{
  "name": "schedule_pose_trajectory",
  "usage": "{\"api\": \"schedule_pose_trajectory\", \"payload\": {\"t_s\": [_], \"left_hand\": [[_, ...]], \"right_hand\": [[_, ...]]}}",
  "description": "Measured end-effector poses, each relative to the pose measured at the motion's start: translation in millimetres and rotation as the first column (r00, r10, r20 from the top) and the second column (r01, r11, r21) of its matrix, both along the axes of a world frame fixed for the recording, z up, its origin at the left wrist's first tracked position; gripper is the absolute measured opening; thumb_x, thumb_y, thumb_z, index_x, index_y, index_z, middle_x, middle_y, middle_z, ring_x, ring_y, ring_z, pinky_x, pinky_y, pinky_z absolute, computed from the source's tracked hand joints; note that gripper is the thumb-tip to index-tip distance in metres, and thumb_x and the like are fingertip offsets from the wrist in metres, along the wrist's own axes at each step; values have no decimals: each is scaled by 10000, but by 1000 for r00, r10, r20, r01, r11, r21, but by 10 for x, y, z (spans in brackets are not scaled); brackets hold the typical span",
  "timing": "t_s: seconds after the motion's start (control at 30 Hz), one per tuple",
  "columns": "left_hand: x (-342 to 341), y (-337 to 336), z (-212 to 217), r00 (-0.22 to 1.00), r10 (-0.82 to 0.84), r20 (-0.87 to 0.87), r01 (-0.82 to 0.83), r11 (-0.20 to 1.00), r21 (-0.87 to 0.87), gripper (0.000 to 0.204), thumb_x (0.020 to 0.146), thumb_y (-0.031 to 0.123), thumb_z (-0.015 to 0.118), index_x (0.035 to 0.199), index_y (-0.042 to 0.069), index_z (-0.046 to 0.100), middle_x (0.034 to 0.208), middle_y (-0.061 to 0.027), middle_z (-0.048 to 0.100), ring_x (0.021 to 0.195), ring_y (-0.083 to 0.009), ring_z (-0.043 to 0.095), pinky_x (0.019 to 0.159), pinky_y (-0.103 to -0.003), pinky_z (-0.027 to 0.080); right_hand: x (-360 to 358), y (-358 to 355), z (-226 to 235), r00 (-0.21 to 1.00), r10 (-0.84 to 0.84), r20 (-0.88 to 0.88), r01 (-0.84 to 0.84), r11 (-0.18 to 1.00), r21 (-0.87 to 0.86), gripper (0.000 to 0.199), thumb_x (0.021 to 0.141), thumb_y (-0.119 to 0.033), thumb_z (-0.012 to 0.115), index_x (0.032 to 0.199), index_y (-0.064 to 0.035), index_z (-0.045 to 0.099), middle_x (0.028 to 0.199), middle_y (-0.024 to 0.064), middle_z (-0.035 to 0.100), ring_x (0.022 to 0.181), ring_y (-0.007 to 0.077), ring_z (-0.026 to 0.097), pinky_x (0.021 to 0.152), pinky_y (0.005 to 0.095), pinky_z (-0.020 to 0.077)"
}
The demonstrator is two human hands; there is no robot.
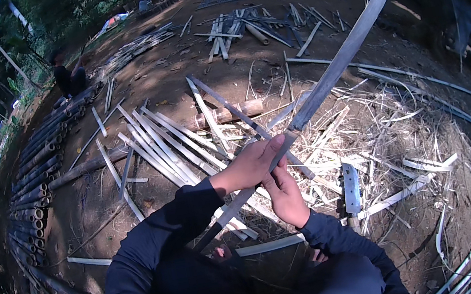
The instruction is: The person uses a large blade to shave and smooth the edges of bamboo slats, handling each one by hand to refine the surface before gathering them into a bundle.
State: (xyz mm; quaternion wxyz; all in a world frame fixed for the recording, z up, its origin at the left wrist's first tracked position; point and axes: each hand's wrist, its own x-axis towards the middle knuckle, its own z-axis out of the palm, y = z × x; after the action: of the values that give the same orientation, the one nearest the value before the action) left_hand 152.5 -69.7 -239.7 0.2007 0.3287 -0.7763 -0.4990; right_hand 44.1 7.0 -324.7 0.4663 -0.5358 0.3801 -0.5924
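A long, flat bamboo slat [345, 60] runs slantwise across my front, from beside my knees up to the far right. A joint in the bamboo shows just beyond my fingers. My left hand [248, 166] is wrapped round its middle, thumb along the top. Just below and to the right, my right hand [288, 199] grips the same slat with thumb and fingers pinched at its edge. A broad-bladed cleaver [351, 188] lies to the right of my right forearm, its handle pointing toward me. Beneath my hands lie pale split bamboo strips [163, 143].
Pale shavings [333, 137] cover the ground ahead and right. A short bamboo log [236, 112] lies beyond my hands. Stacked bamboo poles [32, 162] line the left side, where a person [69, 75] sits. Farther off are piles of split bamboo [234, 29].
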Motion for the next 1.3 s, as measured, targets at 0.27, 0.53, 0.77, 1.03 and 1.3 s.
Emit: {"api": "schedule_pose_trajectory", "payload": {"t_s": [0.27, 0.53, 0.77, 1.03, 1.3], "left_hand": [[230, -119, -1010, 958, 128, 256, -249, 814, 525, 580, 992, 631, 303, 928, 83, 483, 600, 46, 360, 370, -35, 268, 332, -204, 294], [437, 422, -1797, 954, -43, 296, -190, 678, 710, 486, 1023, 547, 340, 860, 111, 480, 592, 51, 399, 413, -40, 317, 401, -221, 281], [707, 748, -2389, 891, -64, 450, -217, 809, 547, 517, 1031, 520, 343, 824, 72, 497, 583, 4, 428, 459, -102, 426, 450, -277, 369], [603, 818, -2366, 868, 31, 496, -69, 996, 60, 340, 1027, 282, 433, 947, -11, 587, 722, -254, 584, 735, -469, 585, 602, -512, 427], [511, 819, -2202, 819, 68, 570, -51, 998, -47, 336, 1022, 268, 457, 961, -31, 597, 681, -276, 573, 685, -488, 576, 562, -520, 418]], "right_hand": [[-1826, 668, -1742, 165, -265, -950, 614, 782, -112, 322, 905, -245, 634, 1042, 47, 625, 921, 239, 630, 853, 422, 606, 798, 494, 476], [-2168, 1377, -2378, 210, 115, -971, 756, 611, 236, 889, 796, -197, 727, 1514, -65, 218, 1198, 269, 483, 1062, 415, 552, 888, 472, 479], [-2023, 1212, -1923, 445, -467, -764, 789, 608, 88, 522, 917, -288, 651, 1337, -24, 489, 928, 261, 673, 817, 412, 682, 701, 451, 537], [-1587, 1260, -1327, 271, 7, -963, 287, 954, 88, 500, 950, -439, 559, 1386, -205, 489, 761, 190, 605, 584, 384, 637, 523, 457, 525], [-2180, 956, -1672, 375, -20, -927, 412, 899, 147, 472, 963, -431, 535, 1366, -187, 505, 795, 221, 652, 655, 423, 659, 604, 471, 554]]}}
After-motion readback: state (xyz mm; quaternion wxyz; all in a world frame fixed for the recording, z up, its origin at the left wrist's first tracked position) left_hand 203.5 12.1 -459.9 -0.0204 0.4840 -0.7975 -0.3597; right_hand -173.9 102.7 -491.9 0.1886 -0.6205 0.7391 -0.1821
